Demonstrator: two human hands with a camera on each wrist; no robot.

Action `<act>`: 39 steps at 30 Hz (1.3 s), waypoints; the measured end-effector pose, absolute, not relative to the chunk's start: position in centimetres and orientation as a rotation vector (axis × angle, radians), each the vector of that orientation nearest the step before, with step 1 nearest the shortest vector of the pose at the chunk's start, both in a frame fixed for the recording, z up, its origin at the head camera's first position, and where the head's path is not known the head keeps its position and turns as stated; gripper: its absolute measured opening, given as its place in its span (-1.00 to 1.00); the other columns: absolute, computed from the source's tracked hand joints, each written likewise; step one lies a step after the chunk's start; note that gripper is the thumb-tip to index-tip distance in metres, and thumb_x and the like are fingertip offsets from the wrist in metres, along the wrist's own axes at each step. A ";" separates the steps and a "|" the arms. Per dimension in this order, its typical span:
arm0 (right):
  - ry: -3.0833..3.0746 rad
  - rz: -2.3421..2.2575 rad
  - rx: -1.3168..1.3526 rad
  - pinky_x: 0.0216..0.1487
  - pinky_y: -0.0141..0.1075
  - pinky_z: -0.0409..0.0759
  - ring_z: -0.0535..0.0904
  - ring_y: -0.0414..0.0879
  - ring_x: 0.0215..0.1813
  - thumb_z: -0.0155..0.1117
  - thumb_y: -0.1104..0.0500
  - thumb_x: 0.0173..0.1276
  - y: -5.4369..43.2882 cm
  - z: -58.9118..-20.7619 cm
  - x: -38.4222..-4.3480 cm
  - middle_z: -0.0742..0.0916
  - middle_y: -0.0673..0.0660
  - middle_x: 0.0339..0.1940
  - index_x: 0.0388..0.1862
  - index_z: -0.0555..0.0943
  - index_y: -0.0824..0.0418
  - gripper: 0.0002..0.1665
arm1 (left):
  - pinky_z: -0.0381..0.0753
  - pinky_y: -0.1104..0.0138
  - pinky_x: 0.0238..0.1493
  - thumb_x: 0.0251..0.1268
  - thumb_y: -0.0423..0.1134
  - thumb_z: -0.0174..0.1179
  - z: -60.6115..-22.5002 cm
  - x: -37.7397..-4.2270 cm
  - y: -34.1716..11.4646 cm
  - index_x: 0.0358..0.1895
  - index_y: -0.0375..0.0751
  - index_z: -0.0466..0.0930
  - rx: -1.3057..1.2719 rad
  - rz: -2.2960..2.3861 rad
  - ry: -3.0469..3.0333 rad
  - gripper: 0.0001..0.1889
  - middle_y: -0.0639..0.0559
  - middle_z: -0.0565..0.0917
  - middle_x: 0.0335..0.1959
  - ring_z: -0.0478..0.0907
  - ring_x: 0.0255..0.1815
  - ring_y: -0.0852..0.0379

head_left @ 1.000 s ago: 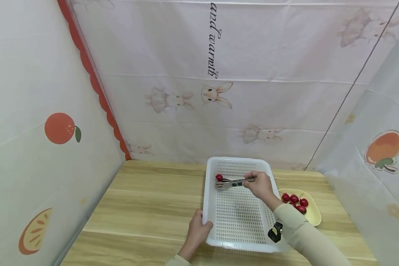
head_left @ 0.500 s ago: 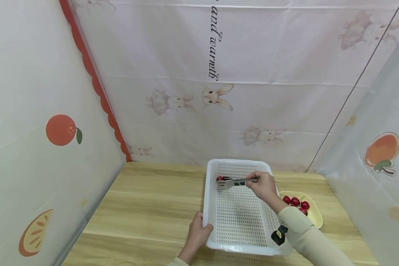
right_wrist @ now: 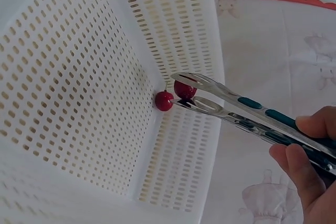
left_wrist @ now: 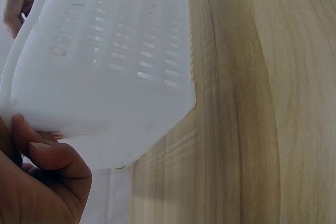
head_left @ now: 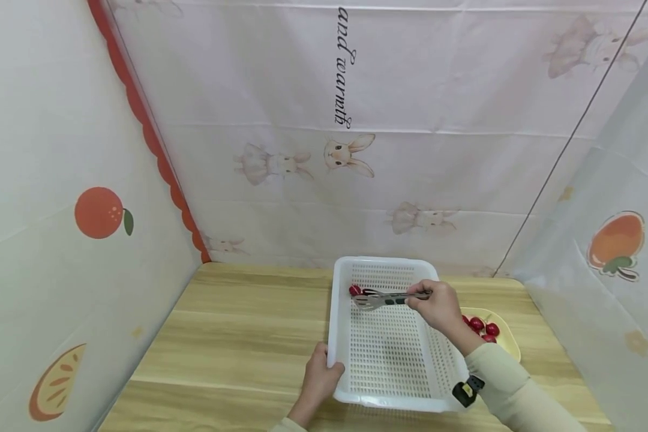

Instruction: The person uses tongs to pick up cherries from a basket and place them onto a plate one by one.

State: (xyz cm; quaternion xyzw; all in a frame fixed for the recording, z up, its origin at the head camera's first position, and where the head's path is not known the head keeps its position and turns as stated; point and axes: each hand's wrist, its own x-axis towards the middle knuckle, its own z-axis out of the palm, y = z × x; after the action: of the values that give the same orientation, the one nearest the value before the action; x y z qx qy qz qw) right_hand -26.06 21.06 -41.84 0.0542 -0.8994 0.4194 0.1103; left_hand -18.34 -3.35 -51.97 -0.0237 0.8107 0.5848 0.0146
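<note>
My left hand (head_left: 321,377) grips the near left rim of a white perforated plastic basket (head_left: 335,324), the thumb over the edge. In the left wrist view, that hand's fingers (left_wrist: 58,156) curl at the basket's rim. Over the basket, my right hand (head_left: 434,303) holds metal tongs (head_left: 383,298) with dark green grip inserts. In the right wrist view, one red cherry (right_wrist: 185,88) lies between the tips of the tongs. Another cherry (right_wrist: 164,100) with a short stem sits in the basket's corner, close beside the tips.
Right of the basket, a pale yellow dish (head_left: 510,345) holds several red cherries (head_left: 476,324), partly hidden by the right forearm. Both stand on a wood-grain table (head_left: 237,336). Printed cloth walls (head_left: 281,90) enclose the back and both sides.
My right hand and the tongs have shifted slightly to the right inside the basket. The cherry by the tips shows more fully than half a second ago. My left hand stays at the rim.
</note>
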 end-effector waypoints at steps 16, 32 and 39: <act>-2.636 1.243 0.085 -0.80 -0.32 0.39 0.43 -0.15 -0.73 0.34 0.37 0.01 25.1 -40.1 -22.7 0.69 0.12 -0.52 -0.45 0.63 0.28 -0.91 | 0.62 0.20 -0.39 -0.07 -0.51 0.09 -52.0 -18.5 -3.4 -0.15 -0.50 0.35 -0.074 1.817 2.521 -0.68 -0.30 0.56 -0.28 0.57 -0.31 -0.05; -2.576 1.202 0.012 -0.77 -0.36 0.38 0.47 -0.21 -0.70 0.37 0.37 0.01 28.9 -38.9 -19.7 0.69 0.12 -0.57 -0.41 0.64 0.33 -0.88 | 0.60 0.18 -0.35 -0.08 -0.52 0.09 -52.2 -18.4 -3.1 -0.14 -0.49 0.36 -0.100 1.809 2.514 -0.67 -0.26 0.56 -0.29 0.55 -0.31 -0.02; -2.530 1.157 0.001 -0.68 -0.42 0.48 0.55 -0.26 -0.63 0.40 0.36 -0.01 29.9 -38.5 -18.8 0.69 0.12 -0.58 -0.45 0.65 0.33 -0.89 | 0.60 0.18 -0.37 -0.08 -0.52 0.09 -52.1 -18.4 -3.3 -0.15 -0.47 0.36 -0.088 1.822 2.517 -0.68 -0.26 0.56 -0.30 0.55 -0.33 -0.02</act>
State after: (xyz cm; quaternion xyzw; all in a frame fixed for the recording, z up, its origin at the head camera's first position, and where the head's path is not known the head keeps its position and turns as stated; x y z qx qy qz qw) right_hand -18.78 29.88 -38.50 0.0003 -0.8947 0.4092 0.1789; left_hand -18.39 -3.29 -52.12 -0.0282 0.8095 0.5862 0.0165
